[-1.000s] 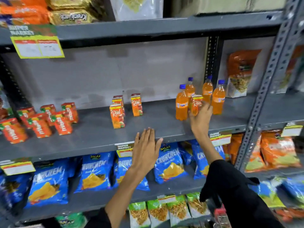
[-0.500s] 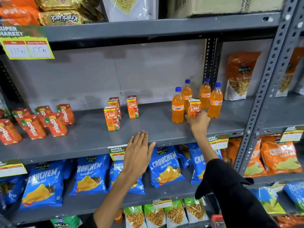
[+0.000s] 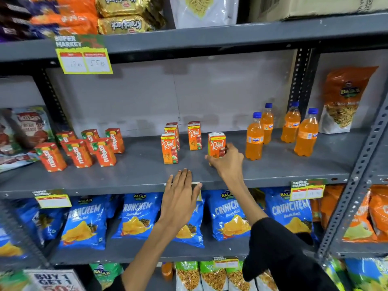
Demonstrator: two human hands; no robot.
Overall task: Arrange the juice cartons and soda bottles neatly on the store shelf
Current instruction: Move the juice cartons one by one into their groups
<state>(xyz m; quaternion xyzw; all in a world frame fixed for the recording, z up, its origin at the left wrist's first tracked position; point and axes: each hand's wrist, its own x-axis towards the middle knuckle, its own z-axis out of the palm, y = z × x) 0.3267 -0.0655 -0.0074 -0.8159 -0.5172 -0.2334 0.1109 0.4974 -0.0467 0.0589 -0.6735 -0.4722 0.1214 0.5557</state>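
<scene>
1. While my eyes run along the grey middle shelf (image 3: 136, 175), the far left holds a cluster of red-orange Maaza cartons (image 3: 79, 151), standing close together and slightly askew.
2. Right of them, past a bare stretch, three Real juice cartons (image 3: 169, 151) stand upright, one in front and two behind.
3. My left hand (image 3: 180, 198) hovers at the shelf's front edge, palm down, fingers straight and spread, holding nothing.
4. My right hand (image 3: 227, 162) is closed around the lower part of a fourth Real carton (image 3: 216, 143), which is upright, just right of the other three; I cannot tell whether its base touches the shelf.
5. Just beyond stand four orange soda bottles (image 3: 255, 137) with blue caps, two in front and two behind, loosely spaced.
6. Farthest right, an orange Balaji snack bag (image 3: 344, 97) leans against the back wall.
</scene>
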